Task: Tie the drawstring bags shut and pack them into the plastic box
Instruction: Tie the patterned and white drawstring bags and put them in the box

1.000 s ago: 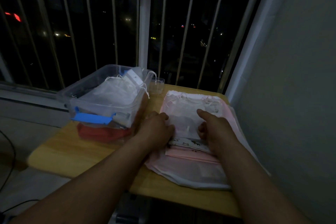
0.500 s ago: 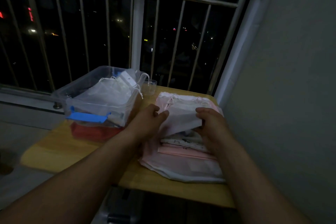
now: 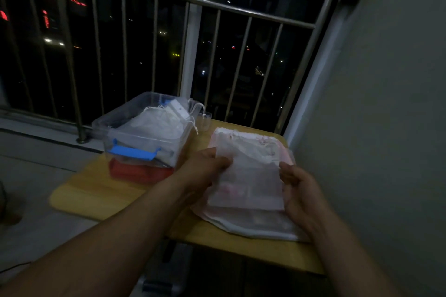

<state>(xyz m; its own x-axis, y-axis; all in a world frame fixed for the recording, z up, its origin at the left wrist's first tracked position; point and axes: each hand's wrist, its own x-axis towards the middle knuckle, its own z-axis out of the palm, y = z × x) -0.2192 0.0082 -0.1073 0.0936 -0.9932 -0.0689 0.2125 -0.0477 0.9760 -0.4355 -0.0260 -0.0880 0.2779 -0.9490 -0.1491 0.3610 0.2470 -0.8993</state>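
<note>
Here, in the lower middle of the frame, both bare hands hold one pale, translucent white drawstring bag (image 3: 248, 176) by its side edges. The left hand (image 3: 205, 169) pinches the bag's left edge between thumb and fingers, and the right hand (image 3: 299, 188) pinches the right edge in the same way. The bag is raised and tilted above a flat stack of pink and white fabric bags (image 3: 253, 222) that lies on the right part of the small yellow wooden table (image 3: 96, 190). Gathered cords show at the far end of the stack, toward the centre of the frame.

To the left of centre stands the clear plastic box with a blue latch handle (image 3: 135, 152), resting on a red lid-like slab (image 3: 137, 172). Inside it lie several white drawstring bags (image 3: 156, 125), their cords spilling over the right rim. Just behind the box's right corner sits a small clear plastic cup (image 3: 204, 121). Metal railing bars (image 3: 156, 43) cross the upper half of the frame, with dark night and scattered lights beyond. A grey wall (image 3: 386, 103) fills the right side.
</note>
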